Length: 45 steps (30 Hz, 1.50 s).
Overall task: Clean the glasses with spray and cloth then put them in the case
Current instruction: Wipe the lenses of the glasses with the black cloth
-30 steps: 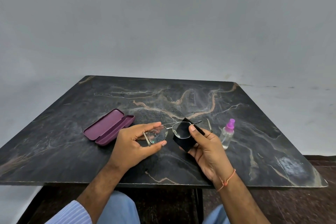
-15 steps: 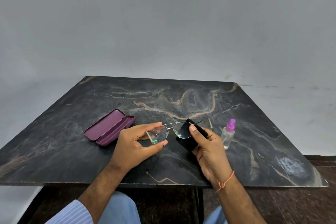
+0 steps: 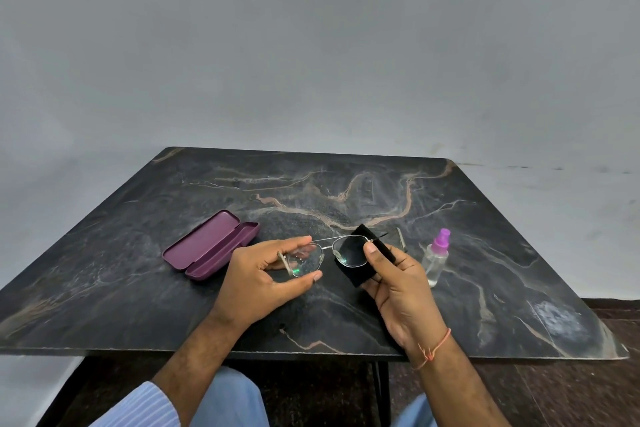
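So I've got the glasses [image 3: 325, 255] held up just above the table [image 3: 138, 274], near its front middle. My left hand [image 3: 258, 279] has its grip pinched on the left lens rim, thumb below and forefinger on top. My right hand [image 3: 398, 282] has its grip clamped on the black cloth [image 3: 360, 276], which sits behind the right lens with my thumb pressing at the lens edge. The purple case [image 3: 211, 248] lies open on the table just left of my left hand. The spray bottle [image 3: 437, 262] with the purple top stands upright just right of my right hand.
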Tool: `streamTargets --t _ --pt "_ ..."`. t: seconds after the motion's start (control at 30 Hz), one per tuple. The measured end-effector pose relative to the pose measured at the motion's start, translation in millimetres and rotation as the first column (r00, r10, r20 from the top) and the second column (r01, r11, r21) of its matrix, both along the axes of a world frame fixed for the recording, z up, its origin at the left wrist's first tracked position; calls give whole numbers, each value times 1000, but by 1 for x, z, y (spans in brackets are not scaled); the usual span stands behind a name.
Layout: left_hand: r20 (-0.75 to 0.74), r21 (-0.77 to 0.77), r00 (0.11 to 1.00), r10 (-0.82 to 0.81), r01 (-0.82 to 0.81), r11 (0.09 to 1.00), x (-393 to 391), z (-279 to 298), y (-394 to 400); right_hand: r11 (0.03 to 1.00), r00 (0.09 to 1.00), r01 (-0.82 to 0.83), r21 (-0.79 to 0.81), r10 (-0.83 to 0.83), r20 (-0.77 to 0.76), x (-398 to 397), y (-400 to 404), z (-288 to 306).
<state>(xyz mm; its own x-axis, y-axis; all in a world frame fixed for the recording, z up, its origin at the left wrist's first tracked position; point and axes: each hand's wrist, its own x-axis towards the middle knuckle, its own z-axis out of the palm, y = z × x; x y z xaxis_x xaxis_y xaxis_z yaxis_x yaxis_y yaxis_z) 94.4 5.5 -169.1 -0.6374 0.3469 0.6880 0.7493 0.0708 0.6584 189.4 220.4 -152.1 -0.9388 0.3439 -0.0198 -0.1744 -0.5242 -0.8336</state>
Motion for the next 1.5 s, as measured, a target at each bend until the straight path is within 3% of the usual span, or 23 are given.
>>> streamTargets --t 0.2,0.47,0.7,0.9,1.13,1.37,1.5 --pt "15 -5 1000 0 0 1000 -1 -1 -1 984 983 -179 -7 179 42 2 4 1" --pt "0 -9 1000 9 -9 1000 0 0 0 1000 1000 -25 -11 24 -18 0 1 0" --pt "12 -1 1000 2 -2 1000 -1 0 -1 981 981 -193 11 193 18 1 5 -2" --pt "21 -13 999 24 -24 1000 0 -1 1 999 999 -50 11 50 -20 0 0 0" --pt "19 -14 1000 20 -19 1000 -1 -1 0 984 984 -178 -4 179 24 2 3 1" --pt "10 -8 1000 27 -27 1000 0 0 1 1000 1000 -25 -17 25 1 -1 1 0" --pt "13 -18 1000 13 -12 1000 1 2 1 991 992 -129 -26 129 7 1 2 2"
